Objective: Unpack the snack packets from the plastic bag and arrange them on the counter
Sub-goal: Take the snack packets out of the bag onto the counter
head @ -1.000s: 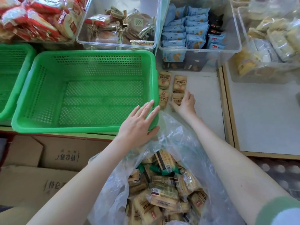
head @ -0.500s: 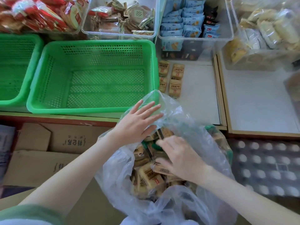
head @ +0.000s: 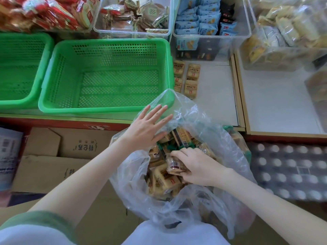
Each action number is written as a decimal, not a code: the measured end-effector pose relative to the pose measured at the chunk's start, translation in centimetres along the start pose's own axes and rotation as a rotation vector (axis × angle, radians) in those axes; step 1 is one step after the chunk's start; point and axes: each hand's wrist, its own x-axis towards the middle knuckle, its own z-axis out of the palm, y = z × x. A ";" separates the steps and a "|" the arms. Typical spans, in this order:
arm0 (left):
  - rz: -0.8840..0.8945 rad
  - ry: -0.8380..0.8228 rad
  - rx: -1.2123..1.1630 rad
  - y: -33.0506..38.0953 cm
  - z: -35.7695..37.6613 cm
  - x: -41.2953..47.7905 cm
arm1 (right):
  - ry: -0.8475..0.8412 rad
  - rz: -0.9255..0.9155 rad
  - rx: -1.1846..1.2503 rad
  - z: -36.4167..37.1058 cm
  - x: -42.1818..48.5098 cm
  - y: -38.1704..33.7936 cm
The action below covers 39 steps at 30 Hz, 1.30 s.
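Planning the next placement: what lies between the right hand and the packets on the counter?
In the head view: beyond the right hand, bagged packets, then the plastic bag's raised far wall, nearly reaching the counter packets.

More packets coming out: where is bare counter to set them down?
Bare counter lies right of the four laid packets, up to the wooden strip, between the blue-packet bin and the plastic bag. Beyond the strip, more bare white. Left is crowded: green basket.
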 end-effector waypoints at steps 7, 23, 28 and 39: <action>-0.230 0.189 -0.147 -0.5 -1.9 4.8 | 0.523 0.016 0.315 -6.9 0.9 1.7; -0.376 0.034 -0.225 -2.2 0.5 13.7 | 0.818 0.990 0.459 -9.4 20.6 25.7; -0.380 0.055 -0.237 -2.1 0.7 13.8 | 0.710 0.777 0.601 -10.4 20.9 26.4; -0.176 0.319 -0.255 -0.9 -1.0 11.1 | 0.782 0.252 0.232 -7.5 6.2 9.3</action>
